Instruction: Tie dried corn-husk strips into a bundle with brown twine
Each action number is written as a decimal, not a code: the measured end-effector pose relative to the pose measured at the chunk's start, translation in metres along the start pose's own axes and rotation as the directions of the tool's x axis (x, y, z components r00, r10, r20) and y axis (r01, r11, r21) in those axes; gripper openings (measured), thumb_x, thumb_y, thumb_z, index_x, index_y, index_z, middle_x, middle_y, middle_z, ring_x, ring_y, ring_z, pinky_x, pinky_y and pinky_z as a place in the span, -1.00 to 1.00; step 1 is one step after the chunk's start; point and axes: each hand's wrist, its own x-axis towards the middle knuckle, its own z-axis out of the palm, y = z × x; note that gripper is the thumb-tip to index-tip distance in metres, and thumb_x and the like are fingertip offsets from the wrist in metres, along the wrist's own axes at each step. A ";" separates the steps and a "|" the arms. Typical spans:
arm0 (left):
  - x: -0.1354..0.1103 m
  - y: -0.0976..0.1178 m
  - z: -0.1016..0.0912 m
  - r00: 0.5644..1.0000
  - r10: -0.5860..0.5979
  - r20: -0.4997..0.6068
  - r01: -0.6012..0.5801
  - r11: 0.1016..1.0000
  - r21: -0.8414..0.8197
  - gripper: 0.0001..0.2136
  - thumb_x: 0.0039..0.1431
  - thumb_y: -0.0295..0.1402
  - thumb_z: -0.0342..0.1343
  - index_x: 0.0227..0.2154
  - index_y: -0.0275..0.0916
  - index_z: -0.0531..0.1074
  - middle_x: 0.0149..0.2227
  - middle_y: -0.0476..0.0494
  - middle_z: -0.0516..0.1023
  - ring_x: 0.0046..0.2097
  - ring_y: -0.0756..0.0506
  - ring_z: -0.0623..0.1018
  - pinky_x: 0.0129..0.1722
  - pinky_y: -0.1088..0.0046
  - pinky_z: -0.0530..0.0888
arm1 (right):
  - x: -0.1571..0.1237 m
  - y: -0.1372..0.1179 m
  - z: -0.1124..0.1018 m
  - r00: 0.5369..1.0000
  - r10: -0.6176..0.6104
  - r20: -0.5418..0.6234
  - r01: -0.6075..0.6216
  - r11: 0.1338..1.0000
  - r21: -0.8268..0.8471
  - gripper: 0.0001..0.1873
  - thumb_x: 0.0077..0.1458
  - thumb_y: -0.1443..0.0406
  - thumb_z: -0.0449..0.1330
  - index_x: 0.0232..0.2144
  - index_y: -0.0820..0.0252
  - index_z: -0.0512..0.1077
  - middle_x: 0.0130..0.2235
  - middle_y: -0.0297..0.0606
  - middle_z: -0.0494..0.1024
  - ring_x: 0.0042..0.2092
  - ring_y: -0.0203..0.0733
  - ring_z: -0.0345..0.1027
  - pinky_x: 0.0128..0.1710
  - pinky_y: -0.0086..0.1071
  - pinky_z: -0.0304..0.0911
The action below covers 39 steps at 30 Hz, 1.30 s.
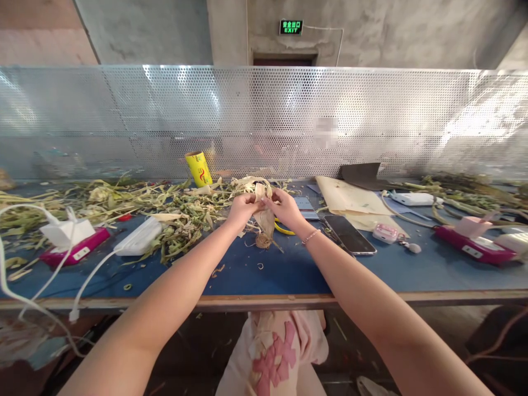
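Observation:
My left hand [242, 210] and my right hand [287, 209] meet over the middle of the table, fingertips pinched together. Between them is a pale, dry, papery husk strip [264, 220], its lower end hanging down and its upper end showing above the fingers. Just below sits a small brown round piece [263, 241], like a coil of cord; whether it joins the strip I cannot tell. A yellow ring-shaped thing [284, 227], perhaps a scissors handle, lies partly hidden by my right hand. Dried leaves [181, 231] are heaped beside my left hand.
A yellow tube [198, 169] stands at the back. To the right lie a phone [350, 235], an earbud case [386, 233] and brown paper [355, 198]. Magenta power strips [76, 248] with white cables sit on both sides. A perforated metal screen [264, 110] bounds the blue table [272, 278].

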 end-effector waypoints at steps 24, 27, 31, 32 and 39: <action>-0.002 -0.001 0.002 0.988 0.150 -0.029 -0.145 0.978 0.149 -0.85 -0.12 -0.30 0.16 -0.51 -0.28 0.38 -0.53 -0.02 0.44 -0.45 0.03 0.41 -0.41 0.52 0.31 | 0.001 -0.002 0.001 0.999 0.025 -0.048 -0.020 0.995 0.102 -0.88 -0.08 0.26 0.08 -0.45 0.18 0.33 -0.45 -0.34 0.39 -0.41 -0.30 0.20 -0.36 -0.40 0.13; -0.003 0.001 0.003 0.992 0.125 -0.026 -0.121 0.984 0.134 -0.86 -0.14 -0.33 0.17 -0.52 -0.28 0.37 -0.55 0.01 0.42 -0.49 0.05 0.39 -0.45 0.54 0.28 | 0.001 -0.002 0.000 0.999 0.011 -0.052 -0.010 0.999 0.031 -0.94 -0.10 0.30 0.07 -0.48 0.17 0.30 -0.46 -0.35 0.37 -0.41 -0.30 0.20 -0.36 -0.40 0.13; -0.006 0.005 0.004 0.996 0.088 -0.010 -0.085 0.986 0.144 -0.83 -0.09 -0.27 0.13 -0.55 -0.28 0.34 -0.60 0.03 0.36 -0.52 0.05 0.36 -0.51 0.54 0.27 | 0.000 -0.005 -0.002 0.997 -0.068 -0.022 0.066 0.994 -0.088 -0.95 -0.08 0.33 0.05 -0.54 0.16 0.23 -0.48 -0.35 0.31 -0.41 -0.28 0.17 -0.39 -0.41 0.11; -0.007 0.006 0.004 0.995 0.104 -0.006 -0.102 0.980 0.171 -0.82 -0.08 -0.26 0.11 -0.56 -0.28 0.33 -0.60 0.03 0.35 -0.52 0.05 0.35 -0.51 0.53 0.26 | -0.001 -0.005 -0.002 0.996 -0.094 -0.013 0.092 0.990 -0.109 -0.94 -0.08 0.34 0.04 -0.54 0.15 0.21 -0.48 -0.35 0.30 -0.41 -0.28 0.17 -0.39 -0.41 0.11; -0.010 0.012 0.003 0.967 0.251 0.053 -0.253 0.901 0.353 -0.82 -0.04 -0.29 0.07 -0.62 -0.27 0.28 -0.62 0.04 0.27 -0.52 0.07 0.29 -0.50 0.54 0.22 | -0.005 -0.007 -0.006 0.957 -0.282 0.075 0.291 0.932 -0.216 -0.88 0.06 0.33 -0.02 -0.51 0.16 0.20 -0.48 -0.33 0.28 -0.41 -0.28 0.17 -0.38 -0.42 0.12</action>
